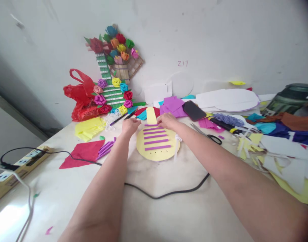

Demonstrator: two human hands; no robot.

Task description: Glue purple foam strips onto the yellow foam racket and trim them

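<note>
A yellow card cutout (pixel 159 155) lies on the table, rounded below with a narrow neck at the top. Several purple paper strips (pixel 157 147) cross it in rows, above a line of small holes. My right hand (pixel 168 121) is over the upper right of the cutout, its fingertips closed at the right end of the topmost strip. Just left of the cutout, my left hand (pixel 131 126) holds nothing that shows; its fingers are loosely bent and point toward that strip's other end. White string (pixel 178 138) is tied at the cutout's right edge.
Purple paper rolls (pixel 105 150) lie beside red paper (pixel 80 154) on the left. Scissors (pixel 213 139), a phone (pixel 193 111) and paper scraps (pixel 252 148) are to the right. A black cable (pixel 166 195) crosses in front. Paper-flower crafts (pixel 113 94) lean against the wall.
</note>
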